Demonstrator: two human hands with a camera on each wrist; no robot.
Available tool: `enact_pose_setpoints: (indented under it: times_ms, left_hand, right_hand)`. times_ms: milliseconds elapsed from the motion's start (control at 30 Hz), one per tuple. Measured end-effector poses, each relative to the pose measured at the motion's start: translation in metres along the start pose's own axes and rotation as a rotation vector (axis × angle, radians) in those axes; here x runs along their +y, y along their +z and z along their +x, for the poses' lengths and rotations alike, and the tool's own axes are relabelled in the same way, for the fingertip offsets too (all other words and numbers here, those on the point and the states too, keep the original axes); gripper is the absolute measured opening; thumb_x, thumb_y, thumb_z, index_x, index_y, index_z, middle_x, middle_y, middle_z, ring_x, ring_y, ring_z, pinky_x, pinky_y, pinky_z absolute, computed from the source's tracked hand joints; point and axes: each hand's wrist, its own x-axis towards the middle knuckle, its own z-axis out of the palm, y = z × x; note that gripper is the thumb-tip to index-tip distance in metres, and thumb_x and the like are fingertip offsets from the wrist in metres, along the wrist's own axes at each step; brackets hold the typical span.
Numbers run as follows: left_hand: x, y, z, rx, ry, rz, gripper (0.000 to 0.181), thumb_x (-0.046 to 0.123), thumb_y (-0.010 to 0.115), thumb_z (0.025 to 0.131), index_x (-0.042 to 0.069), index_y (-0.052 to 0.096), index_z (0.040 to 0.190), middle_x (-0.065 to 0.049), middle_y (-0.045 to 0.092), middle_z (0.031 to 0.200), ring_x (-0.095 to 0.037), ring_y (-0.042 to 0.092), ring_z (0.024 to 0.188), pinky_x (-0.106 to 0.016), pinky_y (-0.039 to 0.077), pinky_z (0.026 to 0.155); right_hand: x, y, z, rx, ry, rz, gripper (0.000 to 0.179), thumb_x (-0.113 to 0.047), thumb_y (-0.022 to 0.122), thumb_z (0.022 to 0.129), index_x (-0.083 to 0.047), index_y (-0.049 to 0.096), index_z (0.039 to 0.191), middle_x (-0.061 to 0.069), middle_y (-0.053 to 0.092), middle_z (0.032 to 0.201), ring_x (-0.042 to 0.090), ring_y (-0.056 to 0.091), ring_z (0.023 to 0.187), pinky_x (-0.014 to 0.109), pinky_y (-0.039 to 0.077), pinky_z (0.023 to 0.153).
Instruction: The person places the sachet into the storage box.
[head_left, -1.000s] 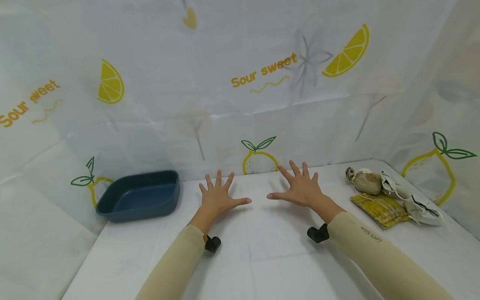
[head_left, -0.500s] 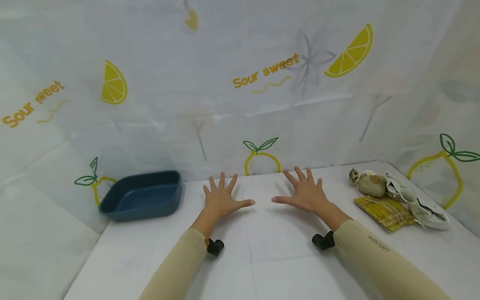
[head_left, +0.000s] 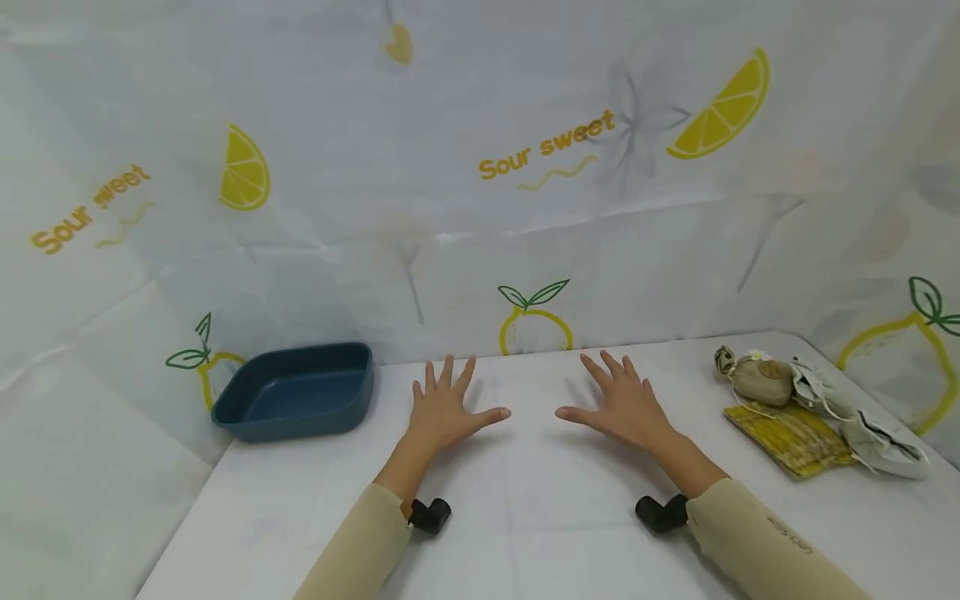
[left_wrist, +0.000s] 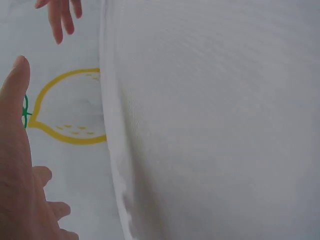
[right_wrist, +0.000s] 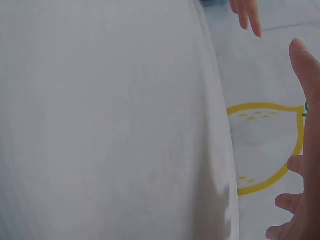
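Both hands hover over the white-covered table with fingers spread and nothing in them. My left hand is right of a dark blue rectangular basin, apart from it. My right hand is left of a small pile of pouches. In the pile are a beige drawstring pouch, a yellow patterned cloth piece that lies flat, and a whitish pouch. The left wrist view shows the left hand beside the table's far edge; the right wrist view shows the right hand likewise.
A white sheet wall printed with lemons rises behind the table and along both sides. Black wrist cameras, one on the left wrist and one on the right, stick out inward below the sleeves.
The head view has shifted, so the basin, pouches and wall prints sit further right in it. The hands have drawn slightly back and a little apart, fingers still spread.
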Motion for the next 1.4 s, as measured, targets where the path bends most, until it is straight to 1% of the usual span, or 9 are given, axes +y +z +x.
enact_pose_setpoints:
  times_ms: [200, 333, 433, 567, 800, 867, 1167, 1300, 1400]
  left_hand:
    - [-0.018, -0.011, -0.025, 0.098, 0.096, -0.1, 0.096, 0.076, 0.056, 0.087, 0.026, 0.024, 0.163, -0.011, 0.025, 0.169, -0.04, 0.012, 0.158, -0.065, 0.012, 0.125]
    - [-0.034, -0.021, -0.046, 0.241, 0.18, -0.215, 0.075, 0.057, 0.06, 0.096, 0.017, 0.04, 0.156, -0.013, 0.041, 0.161, -0.038, 0.024, 0.156, -0.061, 0.016, 0.125]
    - [-0.05, -0.028, -0.06, 0.372, 0.197, -0.248, 0.063, 0.045, 0.064, 0.098, 0.011, 0.05, 0.149, -0.014, 0.048, 0.155, -0.038, 0.034, 0.151, -0.059, 0.027, 0.123]
    - [-0.076, -0.038, -0.074, 0.513, 0.143, -0.269, 0.055, 0.037, 0.067, 0.098, 0.008, 0.055, 0.143, -0.014, 0.052, 0.15, -0.037, 0.04, 0.147, -0.06, 0.037, 0.116]
    - [-0.121, -0.056, -0.082, 0.834, 0.053, -0.44, 0.039, 0.011, 0.067, 0.097, 0.002, 0.06, 0.134, -0.021, 0.057, 0.141, -0.039, 0.047, 0.138, -0.06, 0.037, 0.112]
    - [-0.131, -0.063, -0.085, 0.897, 0.005, -0.464, 0.04, 0.009, 0.066, 0.096, 0.0, 0.059, 0.135, -0.022, 0.056, 0.142, -0.039, 0.047, 0.137, -0.061, 0.036, 0.112]
    - [-0.176, -0.079, -0.099, 0.967, -0.278, -0.575, 0.061, 0.022, 0.066, 0.098, 0.0, 0.042, 0.149, -0.025, 0.035, 0.158, -0.042, 0.028, 0.15, -0.061, 0.021, 0.122]
    - [-0.188, -0.077, -0.104, 0.917, -0.395, -0.626, 0.075, 0.028, 0.063, 0.1, -0.002, 0.024, 0.157, -0.029, 0.025, 0.16, -0.045, 0.02, 0.152, -0.06, 0.016, 0.124]
    - [-0.196, -0.073, -0.107, 0.876, -0.438, -0.66, 0.08, 0.028, 0.061, 0.101, -0.005, 0.015, 0.158, -0.032, 0.019, 0.161, -0.047, 0.016, 0.152, -0.06, 0.013, 0.125]
  right_hand:
    - [-0.022, 0.013, -0.002, 0.034, -0.048, 0.199, 0.101, -0.07, 0.07, 0.081, -0.017, 0.034, 0.159, 0.019, 0.029, 0.165, 0.049, 0.028, 0.15, 0.072, 0.034, 0.11]
    - [-0.04, 0.02, 0.0, 0.07, -0.079, 0.342, 0.104, -0.065, 0.077, 0.079, -0.021, 0.03, 0.16, 0.012, 0.034, 0.165, 0.039, 0.035, 0.15, 0.064, 0.036, 0.114]
    - [-0.054, 0.025, 0.004, 0.066, -0.1, 0.406, 0.104, -0.061, 0.078, 0.08, -0.023, 0.025, 0.162, 0.011, 0.035, 0.164, 0.037, 0.033, 0.152, 0.061, 0.032, 0.118]
    - [-0.076, 0.032, 0.009, 0.029, -0.114, 0.453, 0.103, -0.061, 0.077, 0.081, -0.026, 0.025, 0.162, 0.008, 0.035, 0.165, 0.034, 0.031, 0.153, 0.06, 0.031, 0.12]
    - [-0.113, 0.048, 0.02, -0.057, -0.149, 0.518, 0.096, -0.061, 0.073, 0.085, -0.031, 0.024, 0.162, 0.0, 0.03, 0.167, 0.03, 0.028, 0.155, 0.057, 0.027, 0.123]
    - [-0.122, 0.053, 0.023, -0.08, -0.165, 0.54, 0.094, -0.06, 0.072, 0.087, -0.032, 0.022, 0.162, -0.001, 0.028, 0.168, 0.03, 0.027, 0.156, 0.057, 0.027, 0.123]
    - [-0.155, 0.07, 0.035, -0.108, -0.176, 0.627, 0.092, -0.056, 0.071, 0.089, -0.034, 0.02, 0.162, 0.002, 0.029, 0.167, 0.033, 0.038, 0.15, 0.057, 0.034, 0.119]
    - [-0.168, 0.079, 0.036, -0.116, -0.187, 0.652, 0.091, -0.059, 0.069, 0.09, -0.031, 0.021, 0.163, 0.004, 0.031, 0.167, 0.034, 0.042, 0.147, 0.059, 0.036, 0.117]
    - [-0.18, 0.087, 0.038, -0.118, -0.197, 0.681, 0.09, -0.058, 0.068, 0.091, -0.03, 0.022, 0.163, 0.007, 0.032, 0.166, 0.035, 0.043, 0.147, 0.061, 0.039, 0.114]
